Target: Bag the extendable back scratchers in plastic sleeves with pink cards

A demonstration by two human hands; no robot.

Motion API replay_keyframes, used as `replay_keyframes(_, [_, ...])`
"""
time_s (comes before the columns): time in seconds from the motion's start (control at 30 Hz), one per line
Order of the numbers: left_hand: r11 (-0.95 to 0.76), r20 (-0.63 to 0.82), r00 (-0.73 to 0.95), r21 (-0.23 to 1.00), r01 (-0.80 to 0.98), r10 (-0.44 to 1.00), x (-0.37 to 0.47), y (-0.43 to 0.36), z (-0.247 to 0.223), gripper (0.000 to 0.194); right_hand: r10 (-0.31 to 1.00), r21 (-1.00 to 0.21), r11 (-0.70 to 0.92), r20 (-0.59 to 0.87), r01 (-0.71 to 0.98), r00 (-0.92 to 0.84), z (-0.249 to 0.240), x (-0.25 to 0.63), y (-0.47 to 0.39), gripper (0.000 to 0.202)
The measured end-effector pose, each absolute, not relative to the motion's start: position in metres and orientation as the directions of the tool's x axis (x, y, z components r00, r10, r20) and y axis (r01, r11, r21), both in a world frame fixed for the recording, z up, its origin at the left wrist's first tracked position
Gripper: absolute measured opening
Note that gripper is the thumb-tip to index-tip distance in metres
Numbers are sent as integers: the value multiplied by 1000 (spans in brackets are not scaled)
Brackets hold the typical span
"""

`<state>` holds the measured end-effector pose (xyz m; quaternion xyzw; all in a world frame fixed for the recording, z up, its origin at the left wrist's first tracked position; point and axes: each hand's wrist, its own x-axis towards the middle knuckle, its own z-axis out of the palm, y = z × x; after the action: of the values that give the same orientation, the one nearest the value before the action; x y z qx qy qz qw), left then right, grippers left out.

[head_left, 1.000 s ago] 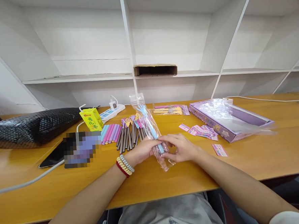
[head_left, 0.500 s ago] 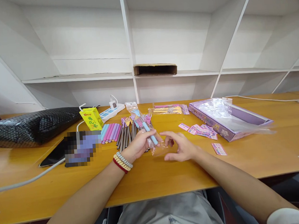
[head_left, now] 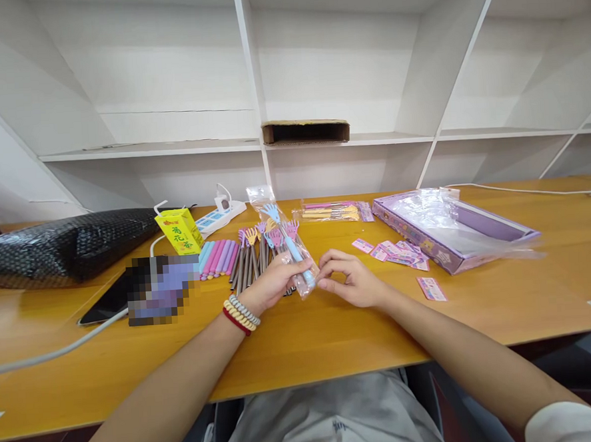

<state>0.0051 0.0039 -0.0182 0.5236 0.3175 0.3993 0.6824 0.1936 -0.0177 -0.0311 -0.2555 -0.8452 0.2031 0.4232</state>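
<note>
My left hand (head_left: 272,284) is closed around a blue back scratcher (head_left: 293,249) inside a clear plastic bag (head_left: 260,195). The hand-shaped head points away from me, and the bag's far end sticks out past it. At the near end, the thumb and forefinger of my right hand (head_left: 353,281) are pinched at the edge of the bag. Behind and left of my left hand lie several back scratchers (head_left: 248,267) with dark metal rods and coloured heads. Foam-like handle tubes (head_left: 219,257) in blue, pink and purple lie side by side further left.
Small printed cards (head_left: 397,253) lie right of my hands, before a purple box tray (head_left: 451,261) with plastic film. Bagged scratchers (head_left: 330,212) lie at the back. Left are a yellow drink carton (head_left: 180,232), power strip (head_left: 222,216), dark tablet (head_left: 107,299) and black wrapped parcel (head_left: 71,248).
My right hand has moved left and closed from spread fingers to a pinch at the bag's near end. The bag is now straightened out around the blue scratcher.
</note>
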Motion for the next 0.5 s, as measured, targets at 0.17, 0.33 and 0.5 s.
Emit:
replay_keyframes(0.17, [59, 25, 491, 986, -156, 871, 4, 2, -17, 24, 692, -655, 696, 500, 295, -521, -33, 191, -17, 21])
replay_keyframes(0.33, [46, 41, 496, 986, -161, 867, 5, 1, -17, 30, 761, -765, 603, 468, 226, -450, -35, 193, -14, 29])
replay_keyframes(0.5, [-21, 89, 438, 987, -158, 895, 3, 2, -17, 41, 726, -811, 576, 454, 97, -517, -35, 196, -11, 23])
